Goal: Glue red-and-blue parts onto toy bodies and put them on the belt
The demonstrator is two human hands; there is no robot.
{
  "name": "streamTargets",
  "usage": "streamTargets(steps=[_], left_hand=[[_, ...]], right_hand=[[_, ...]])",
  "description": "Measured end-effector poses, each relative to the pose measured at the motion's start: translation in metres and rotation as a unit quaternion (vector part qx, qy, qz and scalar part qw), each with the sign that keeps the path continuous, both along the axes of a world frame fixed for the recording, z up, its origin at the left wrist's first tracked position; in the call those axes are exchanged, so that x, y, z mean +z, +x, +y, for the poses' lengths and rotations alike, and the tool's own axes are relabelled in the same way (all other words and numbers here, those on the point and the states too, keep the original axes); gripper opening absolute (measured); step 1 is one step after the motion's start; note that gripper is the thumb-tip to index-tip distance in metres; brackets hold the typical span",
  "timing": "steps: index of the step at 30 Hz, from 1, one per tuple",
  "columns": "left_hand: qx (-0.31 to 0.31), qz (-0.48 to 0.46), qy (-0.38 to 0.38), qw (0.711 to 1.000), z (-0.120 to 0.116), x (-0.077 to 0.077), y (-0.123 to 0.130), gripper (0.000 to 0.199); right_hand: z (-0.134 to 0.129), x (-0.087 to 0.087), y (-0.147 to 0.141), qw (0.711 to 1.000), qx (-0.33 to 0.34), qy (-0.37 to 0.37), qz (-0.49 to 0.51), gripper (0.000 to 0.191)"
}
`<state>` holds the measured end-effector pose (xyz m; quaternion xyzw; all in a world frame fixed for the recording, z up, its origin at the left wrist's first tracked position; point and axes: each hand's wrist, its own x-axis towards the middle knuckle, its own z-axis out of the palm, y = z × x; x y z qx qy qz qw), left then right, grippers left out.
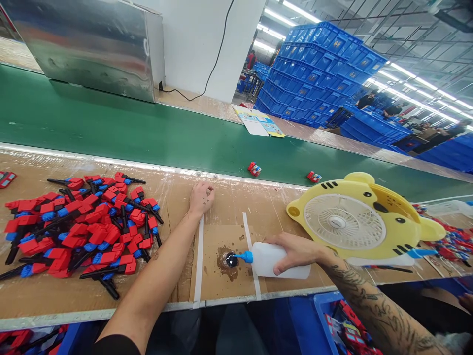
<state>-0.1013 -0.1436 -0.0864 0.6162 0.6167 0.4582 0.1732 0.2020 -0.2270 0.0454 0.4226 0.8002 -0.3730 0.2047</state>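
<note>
My right hand [291, 252] is wrapped round a white squeeze bottle [268, 261] with a blue nozzle, tipped onto its side. The nozzle tip is at the mouth of a small round dish with dark contents [232, 260]. Wet spots surround this dish on a cardboard sheet [216, 239] held down by white tape strips. My left hand [202, 198] rests by the conveyor edge with its fingers curled closed; whatever they may hold is hidden. To the left lies a heap of red, blue and black plastic toy parts [96, 222].
A yellow animal-faced fan [343, 222] lies to the right. Beyond the table runs a green conveyor [192, 143] carrying two small red toy pieces [254, 168]. Blue bins [321, 308] with parts stand below the front edge. Stacked blue crates [314, 74] rise behind.
</note>
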Motion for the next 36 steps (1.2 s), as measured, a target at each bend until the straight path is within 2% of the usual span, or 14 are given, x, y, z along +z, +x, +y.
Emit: streamTargets(steps=[8, 12, 14, 18, 20, 22, 26, 29, 33, 36], left_hand=[[0.000, 0.003, -0.013, 1.000, -0.001, 0.000, 0.000, 0.012], [-0.002, 0.008, -0.016, 1.000, 0.000, 0.001, 0.000, 0.012], [-0.004, 0.009, -0.015, 1.000, 0.000, 0.001, -0.001, 0.013], [-0.010, 0.014, -0.011, 1.000, 0.002, 0.002, -0.002, 0.015], [-0.015, 0.018, -0.009, 1.000, 0.003, 0.002, -0.003, 0.017], [-0.018, 0.023, -0.008, 1.000, 0.004, 0.002, -0.003, 0.019], [-0.022, 0.033, -0.008, 0.999, 0.005, 0.003, -0.005, 0.024], [-0.025, 0.039, -0.009, 0.999, 0.006, 0.004, -0.006, 0.026], [-0.033, 0.050, -0.014, 0.998, 0.006, 0.007, -0.005, 0.027], [-0.047, 0.061, -0.020, 0.997, 0.006, 0.012, -0.003, 0.025]], right_hand=[[-0.008, -0.023, 0.025, 0.988, -0.079, 0.006, 0.135, 0.069], [-0.007, -0.037, 0.037, 0.958, -0.148, 0.002, 0.245, 0.073], [-0.003, -0.048, 0.043, 0.922, -0.223, 0.026, 0.316, 0.077], [0.022, -0.072, 0.044, 0.788, -0.411, 0.171, 0.427, 0.076], [0.045, -0.081, 0.038, 0.734, -0.455, 0.235, 0.446, 0.074], [0.071, -0.087, 0.031, 0.695, -0.481, 0.280, 0.455, 0.074], [0.110, -0.094, 0.020, 0.637, -0.526, 0.334, 0.453, 0.073], [0.111, -0.104, 0.018, 0.623, -0.546, 0.347, 0.440, 0.070], [0.097, -0.120, 0.020, 0.636, -0.548, 0.343, 0.421, 0.068], [0.097, -0.126, 0.024, 0.642, -0.550, 0.347, 0.406, 0.064]])
